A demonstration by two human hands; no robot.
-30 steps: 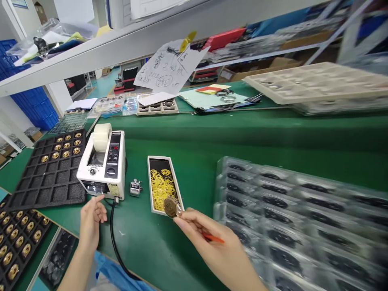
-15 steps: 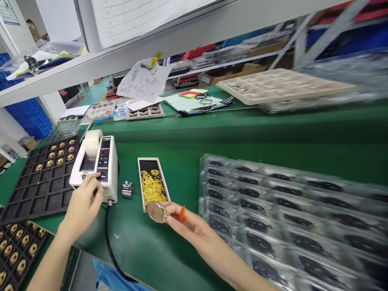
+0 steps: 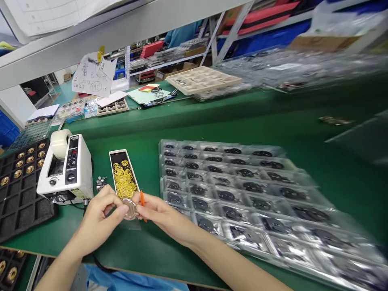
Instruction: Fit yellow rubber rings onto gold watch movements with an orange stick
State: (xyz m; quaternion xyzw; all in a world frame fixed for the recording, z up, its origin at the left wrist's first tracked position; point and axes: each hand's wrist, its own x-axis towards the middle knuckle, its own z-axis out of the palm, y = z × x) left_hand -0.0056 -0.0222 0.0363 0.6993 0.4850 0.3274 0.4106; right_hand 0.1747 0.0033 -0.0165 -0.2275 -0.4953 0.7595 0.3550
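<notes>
A round rose-gold metal disc, like a watch case, is held between both hands at the lower middle-left. My left hand pinches its left edge, with a clear film hanging just below. My right hand grips the disc's right side and also holds an orange stick-like tool between its fingers. Just behind the hands lies a white-rimmed box of yellow rings. To the left stands a white tape dispenser with a tape roll.
Clear trays of dark parts cover the right. A black tray with gold pieces lies at far left. A small metal counter is beside the dispenser. A beige tray sits on the raised back ledge, under a shelf beam.
My left hand has left the tape dispenser and come to the disc, where clear film now shows. The view has shifted to the right, and the disc has been turned.
</notes>
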